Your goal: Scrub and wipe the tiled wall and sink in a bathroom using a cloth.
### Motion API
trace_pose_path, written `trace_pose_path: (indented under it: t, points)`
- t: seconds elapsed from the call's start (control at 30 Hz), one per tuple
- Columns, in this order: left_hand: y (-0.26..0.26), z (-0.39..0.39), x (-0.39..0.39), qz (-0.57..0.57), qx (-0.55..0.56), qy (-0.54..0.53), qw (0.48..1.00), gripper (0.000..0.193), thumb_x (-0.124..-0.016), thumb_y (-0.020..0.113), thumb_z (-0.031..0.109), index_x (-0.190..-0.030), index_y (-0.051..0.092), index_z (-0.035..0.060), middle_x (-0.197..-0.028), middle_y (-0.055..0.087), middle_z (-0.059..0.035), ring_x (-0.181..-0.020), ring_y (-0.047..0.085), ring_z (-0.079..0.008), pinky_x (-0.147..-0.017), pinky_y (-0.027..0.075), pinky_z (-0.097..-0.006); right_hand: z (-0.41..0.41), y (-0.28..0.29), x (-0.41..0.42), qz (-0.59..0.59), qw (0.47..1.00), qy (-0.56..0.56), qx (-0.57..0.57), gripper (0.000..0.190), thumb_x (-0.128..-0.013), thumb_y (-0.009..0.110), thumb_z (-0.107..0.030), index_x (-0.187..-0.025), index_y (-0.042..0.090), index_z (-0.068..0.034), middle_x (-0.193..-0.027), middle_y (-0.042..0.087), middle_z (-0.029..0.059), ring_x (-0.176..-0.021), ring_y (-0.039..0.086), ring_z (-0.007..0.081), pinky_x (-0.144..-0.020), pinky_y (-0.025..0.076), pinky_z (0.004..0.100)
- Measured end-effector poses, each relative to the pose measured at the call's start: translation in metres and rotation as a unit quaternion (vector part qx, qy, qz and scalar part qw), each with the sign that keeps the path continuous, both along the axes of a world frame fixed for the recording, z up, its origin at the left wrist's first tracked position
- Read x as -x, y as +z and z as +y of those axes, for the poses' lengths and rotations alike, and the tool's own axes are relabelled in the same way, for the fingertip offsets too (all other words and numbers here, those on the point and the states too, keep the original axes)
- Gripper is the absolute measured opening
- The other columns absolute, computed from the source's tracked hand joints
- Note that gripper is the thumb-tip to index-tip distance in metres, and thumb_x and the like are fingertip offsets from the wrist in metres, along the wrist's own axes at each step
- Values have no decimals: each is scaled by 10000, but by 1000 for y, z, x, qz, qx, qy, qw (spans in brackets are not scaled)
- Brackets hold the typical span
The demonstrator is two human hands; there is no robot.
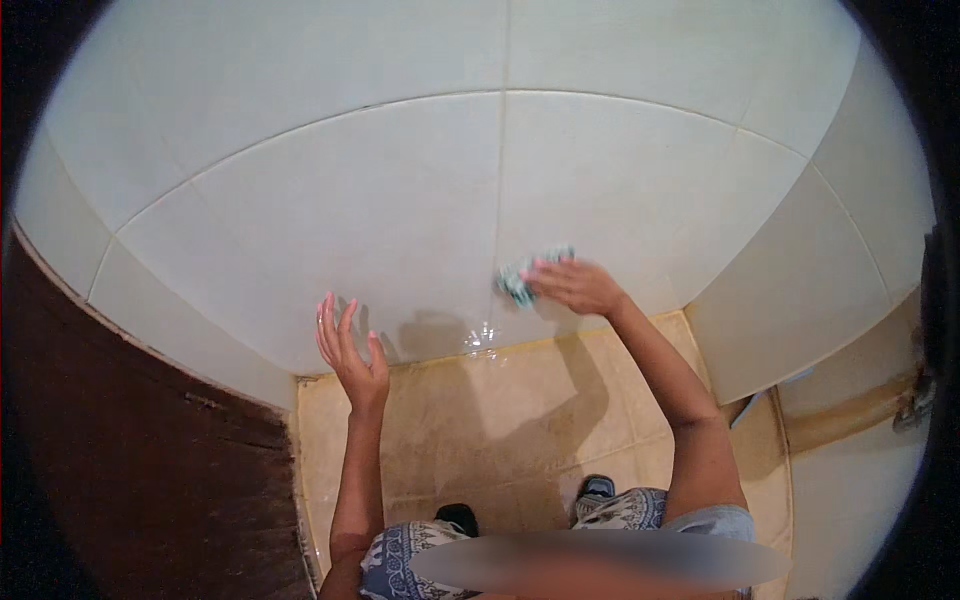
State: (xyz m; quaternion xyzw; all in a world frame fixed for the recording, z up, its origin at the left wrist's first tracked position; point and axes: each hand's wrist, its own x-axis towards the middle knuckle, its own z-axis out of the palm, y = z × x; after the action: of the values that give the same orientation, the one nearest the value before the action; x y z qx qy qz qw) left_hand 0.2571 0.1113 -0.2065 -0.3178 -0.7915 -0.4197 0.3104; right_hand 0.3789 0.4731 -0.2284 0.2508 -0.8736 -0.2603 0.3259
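A green-and-white scrubbing cloth or pad (pixel 516 283) lies under the fingers of my right hand (pixel 576 285), pressed to the white tiled wall (pixel 360 210). The hand is slightly blurred, and its palm side is hidden. To the left, my left hand (pixel 354 360) is raised near the same wall with fingers apart and nothing in it. Whether its fingertips touch the tile I cannot tell. Bright glints show at the foot of the wall, between the two hands.
Beige floor tiles (pixel 525 405) meet the wall along a yellowed joint. A dark brown door or panel (pixel 165 435) stands at the left. A side wall (pixel 795 277) closes in at the right, with a thin bluish object (pixel 744 411) by its lower edge. My feet in dark footwear (pixel 598 486) are below.
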Motion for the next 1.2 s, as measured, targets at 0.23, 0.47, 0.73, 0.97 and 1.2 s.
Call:
trace_pose_path:
  t: [0.23, 0.47, 0.73, 0.97, 1.2]
  points:
    - [3, 32, -25, 5, 94, -25, 995, 517, -798, 497, 42, -1306, 432, 118, -1455, 255, -145, -1365, 187, -336, -1074, 93, -534, -7, 223, 7, 460, 830, -30, 313, 560, -774, 567, -117, -1320, 447, -144, -1457, 253, 156, -1346, 214, 352, -1042, 245, 474]
    - [-8, 46, -43, 38, 141, -56, 988, 542, -818, 506, 56, -1343, 398, 138, -1479, 213, -127, -1379, 150, -328, -1071, 95, -549, 40, 38, -16, 511, 708, -104, 476, 592, -879, 396, -160, -1393, 186, 45, -1454, 36, 314, -1347, 98, 457, -1083, 127, 493]
    - [-6, 57, -42, 43, 200, -86, 975, 539, -821, 512, 71, -1344, 396, 128, -1479, 207, -146, -1378, 147, -337, -1073, 85, -540, 28, -115, 9, 468, 400, -254, 746, 594, -941, 346, -212, -1370, 104, 120, -1457, 33, 295, -1354, 103, 409, -1104, 136, 434]
    - [-19, 39, -30, 47, 176, -96, 979, 513, -827, 520, 64, -1327, 417, 110, -1462, 246, -159, -1372, 162, -347, -1074, 104, -542, 157, 7, -25, 677, 264, -187, 661, 407, -933, 363, -183, -1262, 354, 58, -1215, 451, 217, -1092, 450, 341, -991, 324, 413]
    - [19, 97, -9, 321, 247, -253, 878, 405, -797, 536, 69, -1190, 587, 156, -1382, 417, -87, -1342, 272, -311, -1080, 109, -557, 30, 219, 10, 492, 774, -56, 394, 516, -875, 422, -121, -1368, 309, -17, -1464, 165, 220, -1361, 144, 365, -1104, 117, 465]
